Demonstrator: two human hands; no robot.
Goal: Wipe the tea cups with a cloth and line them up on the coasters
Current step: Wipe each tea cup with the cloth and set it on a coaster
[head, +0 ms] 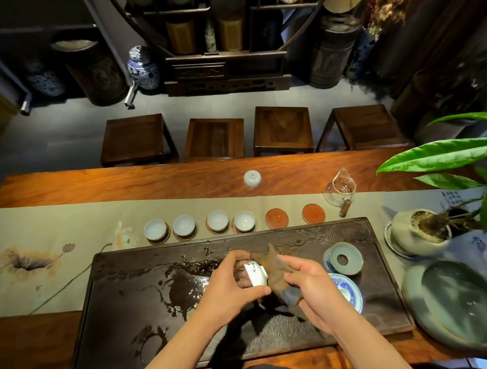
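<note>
Cup in hand: my left hand curls round a white tea cup, held on its side above the wet tea tray.
Cloth: my right hand pinches a brown cloth pressed against the cup's right side.
Row: four cups sit on coasters beyond the tray; two red coasters to their right are bare.

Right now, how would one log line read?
step: wiping | left hand: holds white porcelain tea cup | right hand: grips brown cloth
</note>
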